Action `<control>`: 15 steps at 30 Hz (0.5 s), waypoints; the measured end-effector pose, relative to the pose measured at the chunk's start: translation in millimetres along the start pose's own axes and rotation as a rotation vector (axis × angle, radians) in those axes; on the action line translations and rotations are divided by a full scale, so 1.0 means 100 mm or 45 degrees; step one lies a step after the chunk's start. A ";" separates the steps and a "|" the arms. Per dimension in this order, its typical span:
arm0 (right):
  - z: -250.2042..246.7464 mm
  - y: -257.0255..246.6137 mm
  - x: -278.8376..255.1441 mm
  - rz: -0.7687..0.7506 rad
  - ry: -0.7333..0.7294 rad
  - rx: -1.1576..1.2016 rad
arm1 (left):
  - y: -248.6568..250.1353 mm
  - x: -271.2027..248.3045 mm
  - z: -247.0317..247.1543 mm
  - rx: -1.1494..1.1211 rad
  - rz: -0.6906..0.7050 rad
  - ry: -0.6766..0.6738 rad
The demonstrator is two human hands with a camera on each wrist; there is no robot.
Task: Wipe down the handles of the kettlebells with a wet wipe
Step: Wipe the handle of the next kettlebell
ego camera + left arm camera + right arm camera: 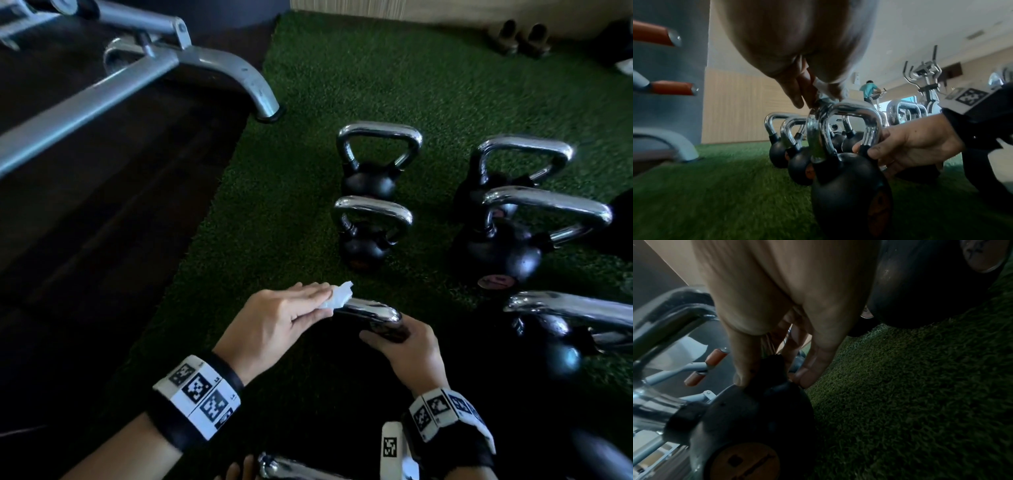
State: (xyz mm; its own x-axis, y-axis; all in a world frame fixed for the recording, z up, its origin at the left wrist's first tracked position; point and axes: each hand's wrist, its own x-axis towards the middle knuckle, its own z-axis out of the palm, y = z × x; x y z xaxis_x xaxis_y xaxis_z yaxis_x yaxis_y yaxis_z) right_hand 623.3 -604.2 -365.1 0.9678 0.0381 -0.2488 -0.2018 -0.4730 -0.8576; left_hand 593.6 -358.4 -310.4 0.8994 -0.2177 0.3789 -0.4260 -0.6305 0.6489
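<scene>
The nearest kettlebell [849, 186] is black with a chrome handle [371, 308] and stands on green turf just in front of me. My left hand [291, 315] pinches a crumpled white wet wipe [337, 297] between thumb and fingers, against the handle's top left corner. The left wrist view shows the wipe [823, 97] pressed on that bend of the handle [855, 110]. My right hand [407, 349] grips the handle's right leg where it meets the black ball. From the right wrist, its fingers [744, 369] curl round that joint on the kettlebell [760, 410].
Several more chrome-handled kettlebells stand on the turf [376, 68]: two ahead [371, 161] [370, 229], bigger ones to the right [513, 240] [565, 329], another handle at the bottom edge [291, 469]. A grey bench frame [154, 68] stands on the dark floor left. A person [868, 89] exercises far behind.
</scene>
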 end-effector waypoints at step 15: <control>0.01 0.07 0.04 0.094 -0.002 0.094 | -0.48 -0.34 0.18 -0.768 -0.716 -0.047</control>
State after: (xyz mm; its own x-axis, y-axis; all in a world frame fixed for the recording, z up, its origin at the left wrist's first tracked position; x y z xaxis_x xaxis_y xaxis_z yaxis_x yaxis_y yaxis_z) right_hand 625.9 -606.6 -372.0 0.9497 0.0069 -0.3130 -0.2831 -0.4084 -0.8678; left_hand 585.4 -334.3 -365.9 0.9922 -0.0198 -0.1233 0.1191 -0.1467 0.9820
